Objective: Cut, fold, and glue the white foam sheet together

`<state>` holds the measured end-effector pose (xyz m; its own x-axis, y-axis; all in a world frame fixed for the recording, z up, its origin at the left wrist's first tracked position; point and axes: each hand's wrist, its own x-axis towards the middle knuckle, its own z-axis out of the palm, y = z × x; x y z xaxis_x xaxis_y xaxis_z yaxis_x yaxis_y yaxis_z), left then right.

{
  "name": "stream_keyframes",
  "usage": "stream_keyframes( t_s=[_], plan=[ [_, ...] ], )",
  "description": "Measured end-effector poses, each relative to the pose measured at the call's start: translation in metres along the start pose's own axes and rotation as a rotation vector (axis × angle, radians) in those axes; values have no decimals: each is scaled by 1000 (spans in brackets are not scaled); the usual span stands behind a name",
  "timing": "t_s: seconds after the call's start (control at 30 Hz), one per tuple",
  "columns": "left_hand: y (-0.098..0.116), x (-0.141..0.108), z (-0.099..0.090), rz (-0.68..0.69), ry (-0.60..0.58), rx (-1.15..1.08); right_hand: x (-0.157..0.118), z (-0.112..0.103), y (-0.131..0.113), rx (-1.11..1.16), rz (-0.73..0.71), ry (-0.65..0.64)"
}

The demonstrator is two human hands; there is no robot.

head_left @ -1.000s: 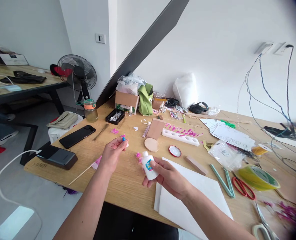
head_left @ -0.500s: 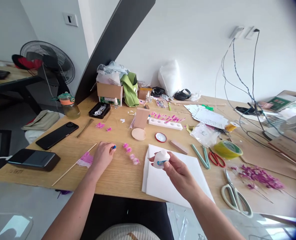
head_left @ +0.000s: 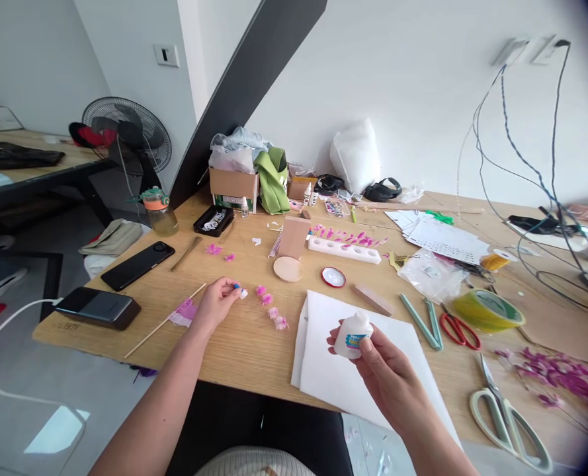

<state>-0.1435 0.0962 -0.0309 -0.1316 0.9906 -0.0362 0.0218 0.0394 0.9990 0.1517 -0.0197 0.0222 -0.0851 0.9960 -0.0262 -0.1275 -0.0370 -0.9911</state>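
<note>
One cap (head_left: 243,293) pinched in left hand (head_left: 217,303), one bottle (head_left: 352,336) gripped by right hand (head_left: 385,363), flowers (head_left: 266,299) between; seemingly uncapped, next likely needs steady tilting.

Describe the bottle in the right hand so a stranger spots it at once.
On the table, near its front edge, lies a white sheet. Over it, the right hand holds the white bottle, with a blue label. Unlike the small bottles standing at the back, it is hand-held.

Head cam over near edge of table (head_left: 247,354), faces fwd & down, close range; wall (head_left: 413,99) past far edge.
</note>
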Motion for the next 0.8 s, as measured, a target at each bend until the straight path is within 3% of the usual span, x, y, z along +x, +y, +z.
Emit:
stream_keyframes(
  t_s=[0.27, 0.5, 0.6, 0.67, 0.73, 0.8],
  plan=[
    [-3, 0, 0, 64, -34, 107, -9, -2, 5, 56, 2, 37],
    [-15, 6, -2, 207, 32, 474, -14, -5, 9, 99, -3, 76],
    [-9, 1, 0, 285, 56, 580, -20, -14, 6, 142, -45, 128],
    [2, -10, 8, 388, 87, 652, -27, -22, 1, 182, -84, 202],
    [14, -29, 24, 624, 67, 760, -36, -31, -5, 217, -104, 298],
    [24, -55, 49, 829, -177, 745, -45, -36, -11, 236, -117, 379]
  ],
)
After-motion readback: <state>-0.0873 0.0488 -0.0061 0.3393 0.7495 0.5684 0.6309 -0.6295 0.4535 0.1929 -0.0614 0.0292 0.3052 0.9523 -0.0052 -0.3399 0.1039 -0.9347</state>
